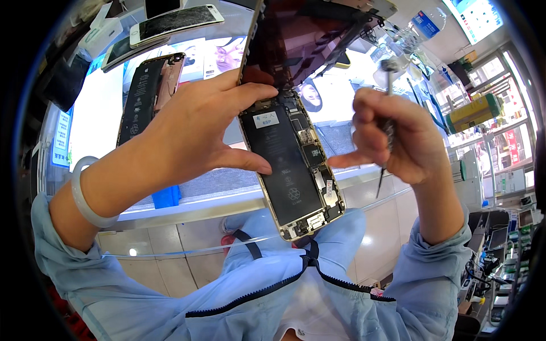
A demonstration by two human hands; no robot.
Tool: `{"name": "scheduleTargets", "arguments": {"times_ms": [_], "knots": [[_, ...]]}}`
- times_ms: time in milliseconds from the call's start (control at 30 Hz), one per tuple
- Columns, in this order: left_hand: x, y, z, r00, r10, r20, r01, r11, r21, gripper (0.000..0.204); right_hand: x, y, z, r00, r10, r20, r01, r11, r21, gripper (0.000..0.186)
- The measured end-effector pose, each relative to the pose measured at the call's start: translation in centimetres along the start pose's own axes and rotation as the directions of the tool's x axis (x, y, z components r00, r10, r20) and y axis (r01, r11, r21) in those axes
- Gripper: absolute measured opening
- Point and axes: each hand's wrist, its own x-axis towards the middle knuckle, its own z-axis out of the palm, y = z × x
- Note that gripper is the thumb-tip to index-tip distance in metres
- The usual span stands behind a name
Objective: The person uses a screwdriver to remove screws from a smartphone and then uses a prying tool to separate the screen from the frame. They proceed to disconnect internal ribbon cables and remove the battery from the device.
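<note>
An opened smartphone [284, 165] is tilted up in front of me, its black battery and circuit board showing. Its screen panel [301, 40] stands raised at the far end, joined near the top of the body. My left hand [210, 128] grips the phone along its left edge, thumb by the battery and index finger near the hinge end. Just right of the phone, my right hand [401, 133] pinches a thin screwdriver [389, 125], its dark tip pointing down and its knob end up. One finger of that hand reaches toward the phone's right edge.
A second opened phone [151, 94] lies on the lit counter [216, 196] at left. Behind it is a white phone [176, 24] with a cracked screen. A water bottle [424, 27] and a yellow-green can [473, 113] are at right. A blue piece [166, 197] lies near the front edge.
</note>
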Motion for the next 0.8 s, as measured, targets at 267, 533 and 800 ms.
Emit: {"name": "scheduleTargets", "arguments": {"times_ms": [267, 533, 800], "knots": [[0.1, -0.2, -0.1, 0.997, -0.059, 0.04, 0.061, 0.997, -0.05, 0.073, -0.5, 1.0, 0.3, 0.997, -0.071, 0.015, 0.073, 0.981, -0.179, 0.02], [-0.1, -0.8, 0.2, 0.999, -0.049, -0.001, 0.048, 0.99, -0.134, 0.072, 0.4, 0.2, 0.2, 0.91, -0.41, 0.066, 0.3, 0.539, -0.787, 0.011], [0.1, -0.9, 0.1, 0.999, -0.046, 0.009, 0.047, 0.987, -0.154, 0.072, 4.8, 0.0, -0.9, 0.758, -0.307, 0.576, 0.375, -0.517, -0.769, 0.02]]}}
